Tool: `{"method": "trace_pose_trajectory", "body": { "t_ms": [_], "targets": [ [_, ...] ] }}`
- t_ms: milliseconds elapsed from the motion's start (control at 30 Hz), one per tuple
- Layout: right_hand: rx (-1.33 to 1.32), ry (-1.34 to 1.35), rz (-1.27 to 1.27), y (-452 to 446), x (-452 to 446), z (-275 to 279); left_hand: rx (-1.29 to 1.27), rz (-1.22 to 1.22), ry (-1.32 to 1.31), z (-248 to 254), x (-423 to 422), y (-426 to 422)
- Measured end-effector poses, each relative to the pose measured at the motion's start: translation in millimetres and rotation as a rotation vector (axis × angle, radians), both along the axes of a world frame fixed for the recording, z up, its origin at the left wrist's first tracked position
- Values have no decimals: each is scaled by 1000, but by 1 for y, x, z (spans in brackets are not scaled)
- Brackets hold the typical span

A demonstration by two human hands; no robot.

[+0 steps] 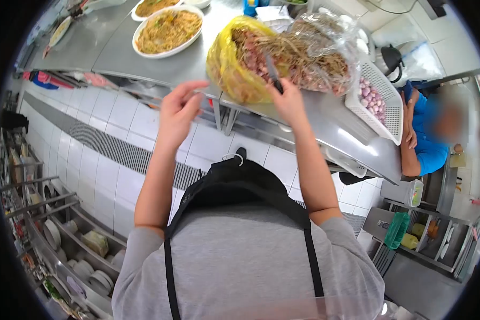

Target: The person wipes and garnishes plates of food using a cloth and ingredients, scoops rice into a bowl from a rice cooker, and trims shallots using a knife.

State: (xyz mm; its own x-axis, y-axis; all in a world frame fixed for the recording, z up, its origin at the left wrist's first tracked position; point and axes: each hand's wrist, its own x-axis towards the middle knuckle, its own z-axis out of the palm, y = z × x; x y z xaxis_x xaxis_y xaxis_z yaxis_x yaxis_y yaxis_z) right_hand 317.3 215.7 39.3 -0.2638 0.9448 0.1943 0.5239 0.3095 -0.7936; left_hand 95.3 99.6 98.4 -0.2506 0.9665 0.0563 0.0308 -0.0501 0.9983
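Observation:
My right hand (289, 101) is closed around the black handle of a knife (272, 70), its blade pointing up and away over the food. Beneath the blade, reddish and brown pieces fill a yellow plastic bag (222, 66), and a pile of brown, root-like strands (309, 58) spreads to the right, partly under clear plastic. My left hand (181, 108) is raised in front of the counter edge, left of the yellow bag, fingers apart and holding nothing.
On the steel counter (112, 45) stands a white plate of noodles (168, 31) at left. A white basket of small purple onions (372, 101) is at right, near a person in blue (424, 133). Shelves with bowls (82, 269) stand lower left.

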Motion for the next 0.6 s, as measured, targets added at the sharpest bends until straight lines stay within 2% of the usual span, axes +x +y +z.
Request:
{"method": "trace_pose_trajectory", "body": {
  "t_ms": [100,133,200,233,300,433,533,567,600],
  "targets": [
    [-60,38,-67,-1,-1,3,245,-175,46,20,42,73],
    [-60,38,-72,-1,8,2,245,-180,46,19,54,94],
    [-190,335,-173,-3,27,-3,350,-172,338,8,70,126],
    [-335,509,-194,-9,40,1,336,-178,340,-3,76,133],
    [-353,536,-219,-14,62,2,378,-231,699,-23,86,152],
    [-378,566,-309,-18,80,4,284,-361,736,-48,113,173],
    [-320,617,-353,-10,77,2,208,-340,814,-48,136,182],
    [-320,622,-371,-12,74,2,341,-289,776,-58,138,187],
    [-301,645,-366,-9,72,3,354,-300,776,-61,140,191]
  ]
}}
